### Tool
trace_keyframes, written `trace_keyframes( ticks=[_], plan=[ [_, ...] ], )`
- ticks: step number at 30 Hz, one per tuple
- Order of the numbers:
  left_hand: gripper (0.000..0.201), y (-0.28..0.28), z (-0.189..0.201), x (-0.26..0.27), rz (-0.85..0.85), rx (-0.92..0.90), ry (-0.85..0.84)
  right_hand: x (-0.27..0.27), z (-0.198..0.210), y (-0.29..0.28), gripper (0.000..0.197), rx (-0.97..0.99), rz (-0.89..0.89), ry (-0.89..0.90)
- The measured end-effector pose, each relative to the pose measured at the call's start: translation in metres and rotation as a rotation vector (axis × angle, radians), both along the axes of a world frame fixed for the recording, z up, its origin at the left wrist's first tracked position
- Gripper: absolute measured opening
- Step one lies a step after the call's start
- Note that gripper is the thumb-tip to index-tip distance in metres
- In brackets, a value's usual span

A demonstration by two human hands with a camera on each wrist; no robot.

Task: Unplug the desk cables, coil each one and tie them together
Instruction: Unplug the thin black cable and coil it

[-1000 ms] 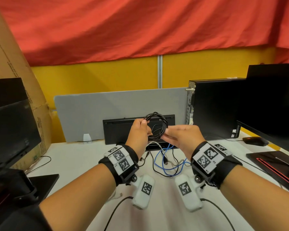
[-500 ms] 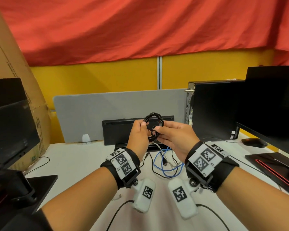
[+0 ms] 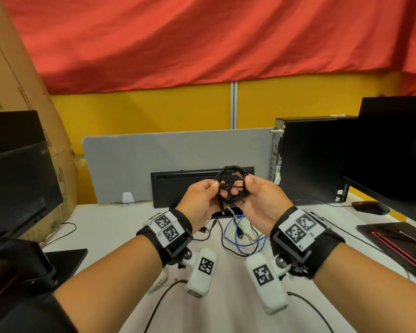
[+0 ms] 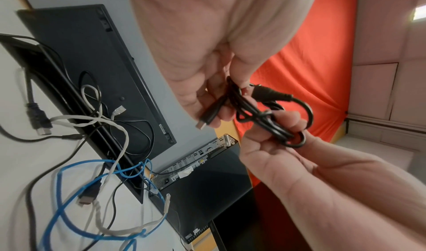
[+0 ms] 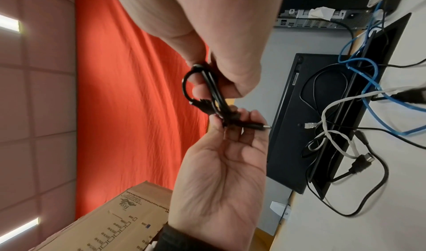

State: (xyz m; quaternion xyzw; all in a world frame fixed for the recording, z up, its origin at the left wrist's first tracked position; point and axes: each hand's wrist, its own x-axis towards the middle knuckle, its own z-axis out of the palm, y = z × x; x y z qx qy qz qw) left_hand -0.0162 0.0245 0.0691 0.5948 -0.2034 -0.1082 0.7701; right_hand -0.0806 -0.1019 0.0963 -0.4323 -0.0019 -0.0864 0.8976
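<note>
A thin black cable (image 3: 231, 169) is wound into a small coil and held up over the back of the desk. My left hand (image 3: 215, 188) pinches the coil's left side, and one plug end (image 4: 205, 120) sticks out below its fingers. The coil's right side is pinched by my right hand (image 3: 246, 186). In the left wrist view the coil (image 4: 265, 116) runs between both hands, and another plug (image 4: 267, 93) crosses its middle. The right wrist view shows the coil (image 5: 214, 94) squeezed flat between the two hands. Loose blue (image 3: 240, 239), pale grey (image 3: 249, 234) and black cables lie on the desk below.
A black keyboard (image 3: 178, 188) stands on edge against a grey divider (image 3: 154, 159). A PC tower (image 3: 310, 159), a monitor (image 3: 394, 152) and a mouse (image 3: 370, 207) are on the right. Another monitor (image 3: 15, 176) and a cardboard box (image 3: 22, 92) are on the left.
The coil has been pulled tighter and smaller between my hands. My right hand has shifted onto the coil's right side, and a plug end now crosses the loop.
</note>
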Motion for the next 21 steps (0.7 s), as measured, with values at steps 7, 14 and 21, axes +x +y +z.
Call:
trace_keyframes(
  ticks=[7,14,21],
  plan=[
    [0.018,0.013,-0.002,0.001,0.027,-0.015,0.077,0.008,-0.007,0.002,0.036,-0.202,0.001,0.023],
    [0.017,0.046,-0.005,0.005,0.203,0.013,0.102,0.022,-0.026,0.011,0.046,-0.687,-0.075,0.027],
    [0.013,0.085,-0.006,0.002,0.302,0.103,0.125,0.032,-0.044,0.044,0.037,-0.659,-0.015,0.091]
  ],
)
